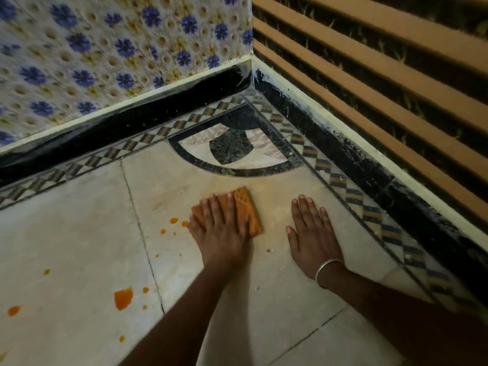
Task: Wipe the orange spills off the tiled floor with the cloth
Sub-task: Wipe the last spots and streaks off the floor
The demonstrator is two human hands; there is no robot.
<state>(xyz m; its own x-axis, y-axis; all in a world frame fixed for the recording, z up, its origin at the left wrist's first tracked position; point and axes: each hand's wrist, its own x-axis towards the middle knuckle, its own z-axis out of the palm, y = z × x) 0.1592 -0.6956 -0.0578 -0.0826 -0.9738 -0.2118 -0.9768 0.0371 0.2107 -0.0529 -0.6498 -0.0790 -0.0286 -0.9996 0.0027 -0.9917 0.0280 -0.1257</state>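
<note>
Waffle-textured cloth (245, 210); smooth, faintly glossy floor (79, 233), seemingly marble; metal bangle (326, 268).

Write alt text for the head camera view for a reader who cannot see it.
A person's left hand presses a folded orange cloth flat on a pale tiled floor near a room corner, while the right hand, with a silver bangle at the wrist, rests flat beside it. Orange spill drops remain to the left of the cloth.

Room corner — pale marble floor (79, 233) w/ dark grout lines, checkered border strip (148, 140) and a quarter-circle inlay (232, 149). Black skirting (148, 112) (scuffed). Left wall (92, 48): blue-flower tiles. Right: brown horizontal slats (383, 62). Dim light.
</note>
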